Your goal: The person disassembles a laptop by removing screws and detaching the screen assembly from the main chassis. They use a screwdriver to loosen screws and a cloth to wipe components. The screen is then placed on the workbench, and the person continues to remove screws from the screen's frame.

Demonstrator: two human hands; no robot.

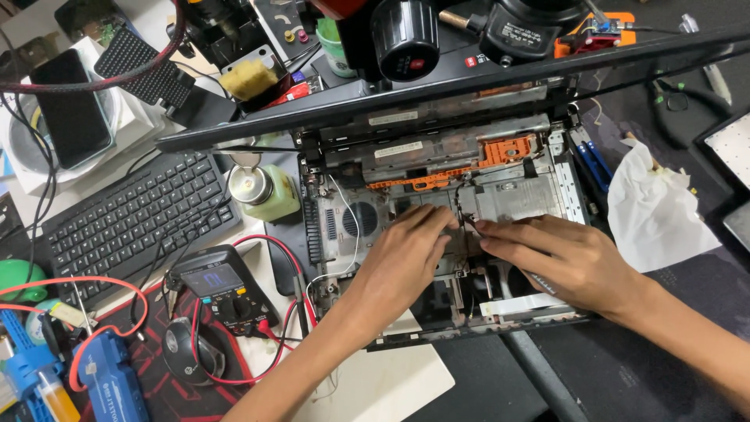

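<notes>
My left hand lies palm down inside the opened laptop base, fingers stretched flat toward the middle of the case; its grip is released, pressing rather than holding. My right hand comes in from the right edge of the case, fingers long and pointing left, and its fingertips meet a thin black wire that rises near the middle of the base. Whether that grip pinches the wire or only touches it, I cannot tell. The two sets of fingertips sit just beside each other, with only a narrow gap between.

The base lies on the bench with its lid tipped back as a long dark bar across the top, so the far edge is walled off. An orange plastic strip runs under that bar, and a round fan grille sits just left of my left hand. A white flat ribbon lies near the front edge, under my right wrist.

Room on the left is tight: a small green bottle with a metal cap stands just beside the case's left wall, a black keyboard lies beyond it, and a multimeter with red leads crowds the front left corner. A phone rests well apart at the far left. On the right, a crumpled white tissue lies near the case edge, and the dark mat in front of it is open ground for my right forearm
</notes>
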